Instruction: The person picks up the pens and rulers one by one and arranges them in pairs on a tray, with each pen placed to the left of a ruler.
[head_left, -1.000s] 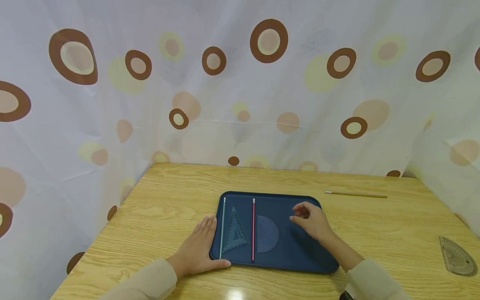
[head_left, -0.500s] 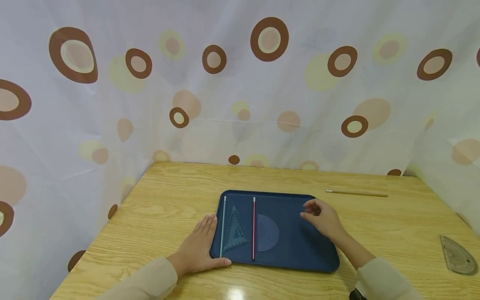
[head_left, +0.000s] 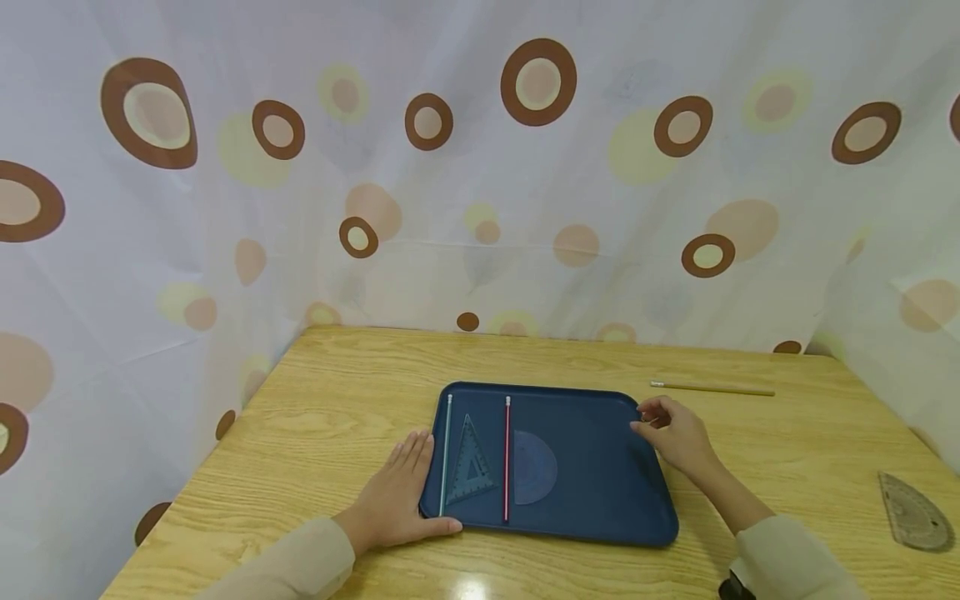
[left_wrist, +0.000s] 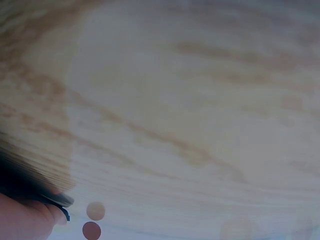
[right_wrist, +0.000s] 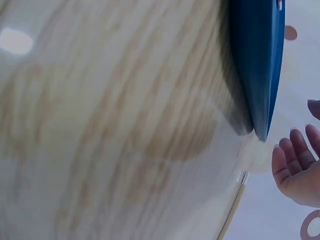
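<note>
A dark blue tray [head_left: 592,517] lies on the wooden table. On it, from left to right, are a light green pencil [head_left: 446,454], a clear set square [head_left: 480,485], a red pencil [head_left: 507,467] and a clear protractor [head_left: 535,468]. My left hand [head_left: 397,500] rests against the tray's left edge with fingers straight and thumb at the near corner; in the left wrist view that hand [left_wrist: 30,220] shows only in part. Above the tray's right edge hovers my right hand [head_left: 675,433], fingers loosely bent. Nothing appears between its fingers in the right wrist view, where the hand [right_wrist: 300,170] is cut off.
Behind the tray to the right lies a yellow pencil [head_left: 712,388]. Another clear protractor [head_left: 917,515] is near the table's right edge. A curtain [head_left: 480,183] patterned with circles hangs behind the table and along its sides.
My right hand has moved right, from above the tray's right part to its right edge. The left hand, the tray and the things on it have stayed put.
</note>
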